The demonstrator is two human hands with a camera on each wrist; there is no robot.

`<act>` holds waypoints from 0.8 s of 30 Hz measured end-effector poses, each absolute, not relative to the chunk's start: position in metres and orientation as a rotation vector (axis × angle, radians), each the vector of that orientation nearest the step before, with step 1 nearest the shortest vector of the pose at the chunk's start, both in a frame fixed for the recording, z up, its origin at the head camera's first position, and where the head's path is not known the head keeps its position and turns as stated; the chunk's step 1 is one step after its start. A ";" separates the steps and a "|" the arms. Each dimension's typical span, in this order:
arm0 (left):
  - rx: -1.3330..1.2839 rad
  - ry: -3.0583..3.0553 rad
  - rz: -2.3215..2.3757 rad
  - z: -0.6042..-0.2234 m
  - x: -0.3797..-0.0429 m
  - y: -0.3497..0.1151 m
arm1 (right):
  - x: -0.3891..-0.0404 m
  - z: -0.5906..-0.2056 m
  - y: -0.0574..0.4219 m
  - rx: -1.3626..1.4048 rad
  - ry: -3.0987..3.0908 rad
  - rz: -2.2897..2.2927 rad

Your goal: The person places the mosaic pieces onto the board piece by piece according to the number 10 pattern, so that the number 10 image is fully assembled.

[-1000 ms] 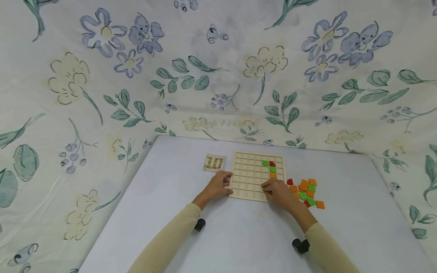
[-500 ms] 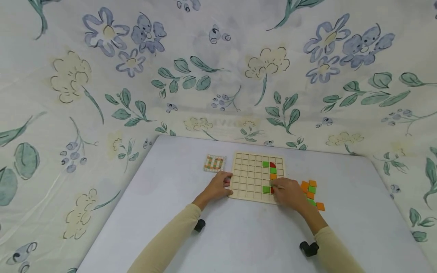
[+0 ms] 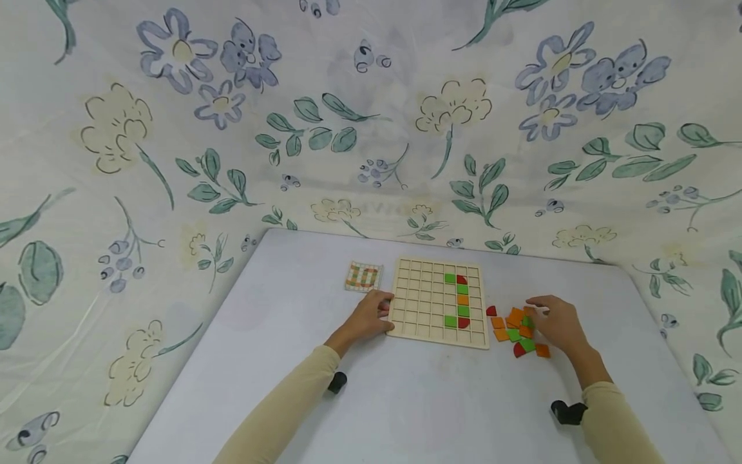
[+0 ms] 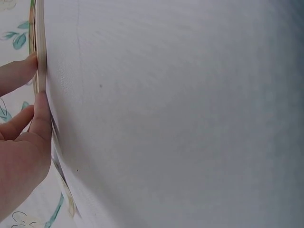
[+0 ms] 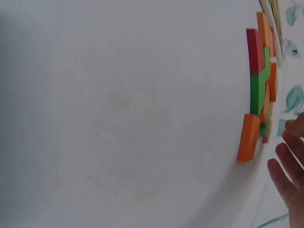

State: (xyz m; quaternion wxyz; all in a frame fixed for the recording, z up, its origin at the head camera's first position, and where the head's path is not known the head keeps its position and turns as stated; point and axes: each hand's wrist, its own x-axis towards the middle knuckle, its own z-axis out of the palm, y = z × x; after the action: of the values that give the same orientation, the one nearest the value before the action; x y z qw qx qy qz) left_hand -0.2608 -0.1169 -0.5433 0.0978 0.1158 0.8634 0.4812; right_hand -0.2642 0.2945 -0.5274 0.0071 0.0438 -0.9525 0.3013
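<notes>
A pale wooden grid board lies on the white table, with several green, red and orange tiles set in its right-hand columns. My left hand holds the board's left edge, its fingertip and thumb touching the rim; the left wrist view shows the same grip on the board's side. Over the right side of a loose pile of tiles hovers my right hand, fingers extended. In the right wrist view its fingers are spread apart beside the tiles, and no tile shows in them.
A small plaid-patterned card lies left of the board. Close to the board's right side is a red quarter-round tile. Flower-print cloth rises behind the table's back edge.
My right hand has left the board and moved right to the loose tiles. Green and red tiles now show in the board's lower right cells. My left hand stays at the board's edge.
</notes>
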 end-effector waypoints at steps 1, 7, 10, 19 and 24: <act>0.343 2.554 1.425 -0.543 -0.260 -0.117 | -0.264 -0.529 0.298 0.123 -2.995 0.939; 0.380 2.571 1.434 -0.540 -0.258 -0.119 | -0.266 -0.536 0.304 0.104 -3.017 0.961; 0.367 2.570 1.433 -0.540 -0.259 -0.118 | -0.268 -0.537 0.303 0.126 -2.992 0.943; 0.296 2.554 1.415 -0.542 -0.261 -0.115 | -0.273 -0.537 0.296 -0.010 -3.047 0.949; 0.291 2.557 1.409 -0.542 -0.260 -0.115 | -0.274 -0.535 0.295 -0.003 -3.049 0.926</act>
State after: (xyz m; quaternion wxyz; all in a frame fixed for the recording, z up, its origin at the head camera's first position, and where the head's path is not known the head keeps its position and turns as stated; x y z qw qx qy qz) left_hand -0.2602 -0.1151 -0.5415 0.1035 0.0988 0.8669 0.4775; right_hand -0.2742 0.2948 -0.5348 -0.0224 -0.0008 -0.9566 0.2906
